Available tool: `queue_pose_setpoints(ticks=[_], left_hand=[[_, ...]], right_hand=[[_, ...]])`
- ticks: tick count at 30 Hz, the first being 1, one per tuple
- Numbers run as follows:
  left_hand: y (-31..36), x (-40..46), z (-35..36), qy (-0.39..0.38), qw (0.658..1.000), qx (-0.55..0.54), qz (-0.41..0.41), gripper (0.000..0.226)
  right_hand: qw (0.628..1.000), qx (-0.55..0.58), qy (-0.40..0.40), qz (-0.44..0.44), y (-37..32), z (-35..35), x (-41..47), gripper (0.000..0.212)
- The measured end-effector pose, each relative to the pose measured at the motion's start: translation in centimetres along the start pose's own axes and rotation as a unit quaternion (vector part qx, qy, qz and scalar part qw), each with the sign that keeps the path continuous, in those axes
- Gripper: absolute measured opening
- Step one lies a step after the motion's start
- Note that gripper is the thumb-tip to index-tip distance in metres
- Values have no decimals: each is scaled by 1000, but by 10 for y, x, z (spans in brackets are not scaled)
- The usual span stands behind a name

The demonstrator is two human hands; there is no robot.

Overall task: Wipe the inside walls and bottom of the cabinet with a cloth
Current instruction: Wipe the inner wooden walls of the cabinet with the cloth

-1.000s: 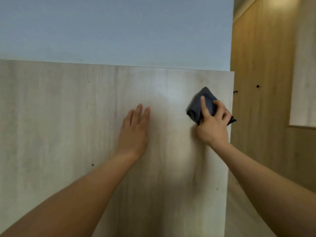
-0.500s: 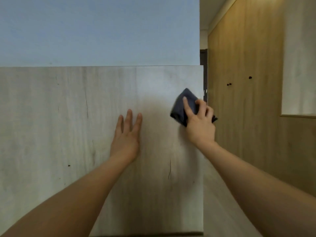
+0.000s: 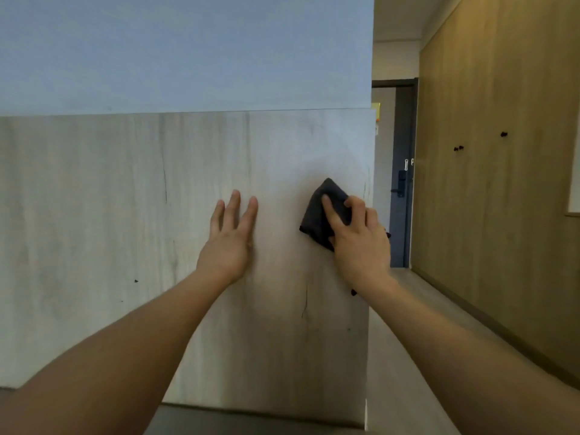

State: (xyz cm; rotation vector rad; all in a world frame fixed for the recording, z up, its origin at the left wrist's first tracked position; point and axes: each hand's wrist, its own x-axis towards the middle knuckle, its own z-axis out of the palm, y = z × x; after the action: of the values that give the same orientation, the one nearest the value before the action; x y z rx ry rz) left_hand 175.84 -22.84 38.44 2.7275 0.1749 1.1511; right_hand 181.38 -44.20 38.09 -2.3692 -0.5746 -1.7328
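While your left hand lies flat and released on the pale wood cabinet panel, your right hand grips one dark grey cloth, bunched against the panel near its right edge, its peak pointing up; two hands, one cloth

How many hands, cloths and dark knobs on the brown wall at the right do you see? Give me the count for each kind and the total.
Hands: 2 (left hand, right hand)
Cloths: 1 (dark cloth)
Dark knobs: 3 ()
Total: 6
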Motion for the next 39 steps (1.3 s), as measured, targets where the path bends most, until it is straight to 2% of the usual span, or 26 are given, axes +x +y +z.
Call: queue_pose_setpoints(ticks=[2,4,9,10,13,15,20,26,31,33,34,36,39], left_hand=[[1,-1,0,0,1000,-1,-1,74],[1,-2,0,4,1000,-1,-4,73],[-2,-2,-3,1,1000,-5,16,75],[-5,-3,-4,2,1000,-10,28,74],[-27,-7,-6,21,997,-11,67,71],[-45,-9,-10,47,996,-9,69,71],[-100,-7,-19,107,993,-4,42,66],[-147,-18,-23,96,995,-7,0,68],[-160,-31,-21,29,999,-2,-19,73],[-159,-31,-20,22,1000,-3,-21,72],[-159,-31,-20,20,1000,-3,-23,72],[-160,-29,-19,15,1000,1,-20,73],[-164,-29,-19,19,1000,9,-1,74]], right_hand=[[999,27,-29,28,-3,8,-1,76],[997,59,-19,39,-16,17,-18,79],[998,42,-17,-50,-20,26,-41,76],[998,48,-18,-25,-17,24,-37,74],[990,69,-20,124,-28,19,-22,68],[983,75,-15,168,-48,23,-17,65],[993,69,18,95,-110,41,6,68],[988,70,-137,28,-185,39,32,68],[973,78,-208,-68,-223,35,32,71],[977,73,-184,-75,-201,34,25,70],[986,71,-140,-57,-183,33,19,69],[995,74,-53,48,-145,31,6,68],[983,54,-47,169,-129,32,2,68]])
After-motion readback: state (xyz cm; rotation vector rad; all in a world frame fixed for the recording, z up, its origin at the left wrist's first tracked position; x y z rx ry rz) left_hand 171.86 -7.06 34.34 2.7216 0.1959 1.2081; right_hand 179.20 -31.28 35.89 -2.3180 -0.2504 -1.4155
